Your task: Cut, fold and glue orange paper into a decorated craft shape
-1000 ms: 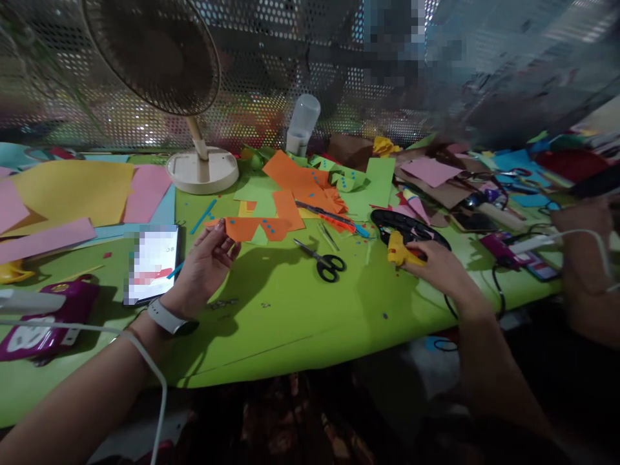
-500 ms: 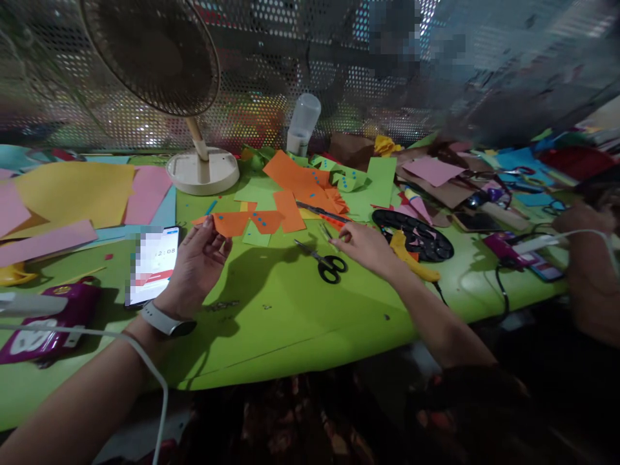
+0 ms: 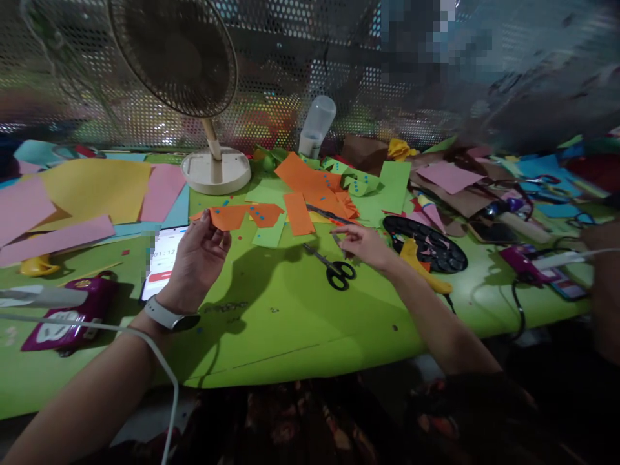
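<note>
Pinched in my left hand (image 3: 201, 255) is an orange paper strip (image 3: 230, 217) with blue dots, held above the green table. My right hand (image 3: 361, 244) is closed, thumb near the fingertips, around something small I cannot make out. Just left of and below it lie black-handled scissors (image 3: 334, 268) on the table. A second, dark long tool (image 3: 325, 212) lies behind the right fingers, its far end hidden. Between the hands are an orange paper piece (image 3: 299, 214) and a light green piece (image 3: 270, 234). A larger orange sheet (image 3: 307, 179) lies behind them.
A fan (image 3: 217, 171) and a clear bottle (image 3: 317, 123) stand at the back. On the left are a phone (image 3: 162, 261) and a purple glue gun (image 3: 77, 316). Right are a black tray (image 3: 438, 248), a yellow glue gun (image 3: 426, 272) and another person's arm (image 3: 605, 284).
The view has shifted slightly, so things appear further right. The orange strip has turned a little in my left hand. The fingers of my right hand have changed pose, the index finger reaching further out.
</note>
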The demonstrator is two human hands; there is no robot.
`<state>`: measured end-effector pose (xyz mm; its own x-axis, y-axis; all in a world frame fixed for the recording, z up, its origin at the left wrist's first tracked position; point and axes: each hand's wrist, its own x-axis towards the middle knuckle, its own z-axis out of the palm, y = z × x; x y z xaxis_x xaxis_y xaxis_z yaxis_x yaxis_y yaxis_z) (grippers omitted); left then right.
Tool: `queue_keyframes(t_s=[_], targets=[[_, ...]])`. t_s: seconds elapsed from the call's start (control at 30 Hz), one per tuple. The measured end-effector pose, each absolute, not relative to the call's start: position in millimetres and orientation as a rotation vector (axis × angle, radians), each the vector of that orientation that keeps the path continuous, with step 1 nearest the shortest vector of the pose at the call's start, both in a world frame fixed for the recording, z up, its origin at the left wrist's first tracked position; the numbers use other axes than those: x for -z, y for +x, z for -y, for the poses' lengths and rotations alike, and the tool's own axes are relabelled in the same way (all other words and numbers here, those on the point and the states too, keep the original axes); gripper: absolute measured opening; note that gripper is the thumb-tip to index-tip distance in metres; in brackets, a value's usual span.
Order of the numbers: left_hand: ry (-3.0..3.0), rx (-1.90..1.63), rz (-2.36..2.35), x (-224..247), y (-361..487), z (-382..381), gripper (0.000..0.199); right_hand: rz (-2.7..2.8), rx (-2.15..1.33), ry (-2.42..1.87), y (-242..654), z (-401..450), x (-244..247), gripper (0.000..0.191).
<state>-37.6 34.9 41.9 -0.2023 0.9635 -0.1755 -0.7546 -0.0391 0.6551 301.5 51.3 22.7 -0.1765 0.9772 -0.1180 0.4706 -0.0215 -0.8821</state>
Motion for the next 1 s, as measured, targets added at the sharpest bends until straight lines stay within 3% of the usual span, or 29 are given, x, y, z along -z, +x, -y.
queue_keyframes(t_s=[0.1,0.3,0.57,0.8,1.0], targets=[[0.349,-1.608,-0.761,-42.9,-37.0,-34.0,0.012,1.222,-1.483,-1.376,300.2,-52.1,-26.3,0.023],[0.344,-1.59,-0.763,-42.5,-34.3,-31.7,0.012,0.825,-1.639,-1.249,298.3,-54.2,-12.1,0.014],[0.397,-1.572,-0.773,-41.3,-30.2,-30.3,0.008,0.95,-1.54,-1.081,301.5,-55.1,-9.5,0.022],[0.412,-1.56,-0.799,-37.9,-28.7,-30.1,0.009,0.955,-1.378,-1.177,292.6,-54.7,-8.7,0.02],[0.387,-1.555,-0.801,-36.2,-26.9,-30.6,0.011,1.059,-1.192,-1.24,293.3,-54.8,-6.3,0.031]])
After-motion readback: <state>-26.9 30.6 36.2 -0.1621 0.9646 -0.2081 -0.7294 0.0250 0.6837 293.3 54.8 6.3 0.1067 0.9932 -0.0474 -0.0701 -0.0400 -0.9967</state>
